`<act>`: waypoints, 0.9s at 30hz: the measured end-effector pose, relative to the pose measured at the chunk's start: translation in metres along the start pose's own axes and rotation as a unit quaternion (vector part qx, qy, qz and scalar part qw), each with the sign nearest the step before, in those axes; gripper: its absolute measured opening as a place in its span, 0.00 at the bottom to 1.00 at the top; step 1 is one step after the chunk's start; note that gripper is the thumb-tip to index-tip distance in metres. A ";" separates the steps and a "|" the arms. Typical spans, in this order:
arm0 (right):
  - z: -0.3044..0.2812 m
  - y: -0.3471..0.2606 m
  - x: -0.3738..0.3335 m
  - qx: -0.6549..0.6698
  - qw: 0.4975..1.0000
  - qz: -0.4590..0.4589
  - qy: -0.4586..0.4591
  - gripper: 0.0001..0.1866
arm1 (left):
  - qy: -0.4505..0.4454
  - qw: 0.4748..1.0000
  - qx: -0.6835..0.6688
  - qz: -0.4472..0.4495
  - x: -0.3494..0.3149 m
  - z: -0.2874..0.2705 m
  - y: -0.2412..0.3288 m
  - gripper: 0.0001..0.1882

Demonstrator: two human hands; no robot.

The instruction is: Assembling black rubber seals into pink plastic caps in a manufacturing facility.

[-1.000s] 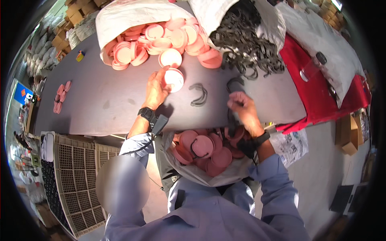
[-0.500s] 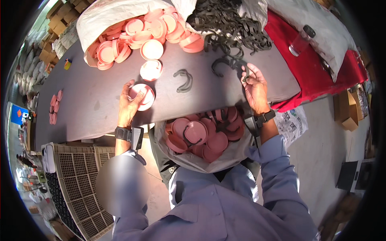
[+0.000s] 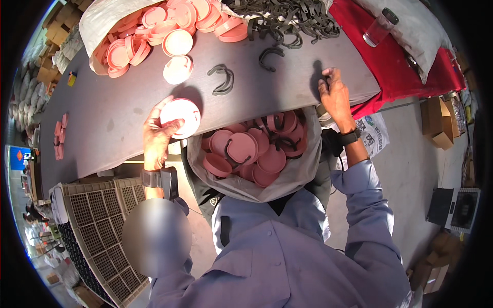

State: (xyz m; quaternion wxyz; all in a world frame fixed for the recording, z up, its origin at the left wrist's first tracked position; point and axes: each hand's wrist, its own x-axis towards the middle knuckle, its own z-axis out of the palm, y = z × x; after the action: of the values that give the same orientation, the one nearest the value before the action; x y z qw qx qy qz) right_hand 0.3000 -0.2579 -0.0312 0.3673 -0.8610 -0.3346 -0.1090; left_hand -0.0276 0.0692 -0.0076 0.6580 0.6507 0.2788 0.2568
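Lid (image 3: 181, 114) drawn closer (pink, sunlit), in left hand (image 3: 155, 134)

Left of centre, your left hand (image 3: 159, 128) grips a pink lid (image 3: 184, 115); right of centre, your right hand (image 3: 336, 97) is half-curled. Black straps (image 3: 321, 26) heap at top; a lid-filled bag (image 3: 251, 193) sits mid-frame.
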 end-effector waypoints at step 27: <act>0.027 -0.134 -0.108 0.164 0.983 0.018 -0.078 0.20 | -0.020 0.999 -0.046 -0.014 -0.094 0.117 -0.017 0.15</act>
State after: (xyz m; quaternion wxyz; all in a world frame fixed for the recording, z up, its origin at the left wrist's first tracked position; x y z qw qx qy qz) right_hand 0.1293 -0.2248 -0.0218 0.4785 -0.8005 -0.3603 0.0214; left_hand -0.0130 -0.0805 -0.0214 0.6959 0.6208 0.2627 0.2475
